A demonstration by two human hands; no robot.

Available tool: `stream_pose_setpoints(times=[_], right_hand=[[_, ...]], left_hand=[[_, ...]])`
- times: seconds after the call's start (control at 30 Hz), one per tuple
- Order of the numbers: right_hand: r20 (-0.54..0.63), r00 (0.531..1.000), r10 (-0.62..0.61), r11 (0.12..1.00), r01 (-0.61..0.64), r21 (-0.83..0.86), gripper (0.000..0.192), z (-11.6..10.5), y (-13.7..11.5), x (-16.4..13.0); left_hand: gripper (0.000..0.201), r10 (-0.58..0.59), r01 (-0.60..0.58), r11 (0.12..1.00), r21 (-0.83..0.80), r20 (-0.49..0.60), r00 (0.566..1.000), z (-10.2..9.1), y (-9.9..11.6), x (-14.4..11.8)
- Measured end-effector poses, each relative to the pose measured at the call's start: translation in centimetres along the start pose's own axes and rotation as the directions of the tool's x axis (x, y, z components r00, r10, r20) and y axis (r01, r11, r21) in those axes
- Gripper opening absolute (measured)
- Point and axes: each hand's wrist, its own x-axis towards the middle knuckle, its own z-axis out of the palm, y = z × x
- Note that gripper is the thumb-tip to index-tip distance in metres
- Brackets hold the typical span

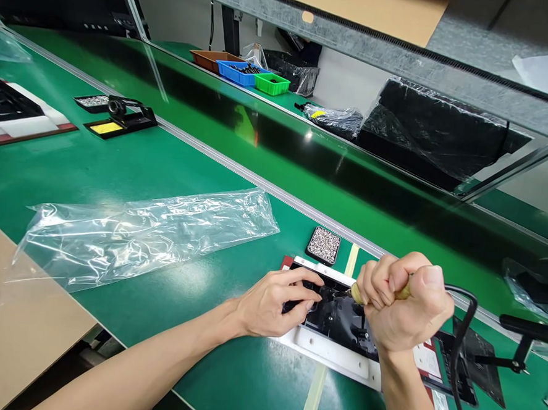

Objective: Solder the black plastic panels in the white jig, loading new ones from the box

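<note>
A black plastic panel (345, 321) with molded ribs lies in a white fixture (334, 354) on the green table. My left hand (280, 301) reaches over the panel's left end, fingers apart and curved, their tips at its surface. Whether a small part is between thumb and middle finger is hidden. My right hand (400, 299) is wrapped in a fist around the yellowish handle of a soldering iron (358, 293). The iron's tip points left and down at the panel, close to my left fingertips. A black cord (464, 328) runs from the handle's rear.
Behind the fixture sits a small black tray (324, 245) of tiny metal pieces. A clear plastic bag (156, 235) lies left. Iron stands (121, 118) (520, 350) are at far left and right. Colored bins (242, 72) stand beyond the green partition (277, 149); a metal shelf (358, 43) hangs above.
</note>
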Motion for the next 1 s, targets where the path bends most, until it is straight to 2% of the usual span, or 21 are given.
stream_pose_setpoints(times=[1.0], right_hand=[[-0.034,0.999,0.025,1.000,-0.024,0.012,0.046,-0.06,-0.15,-0.12]], left_hand=[[0.026,-0.007,0.007,1.000,-0.001,0.007,1.000,-0.03,-0.07,-0.06]])
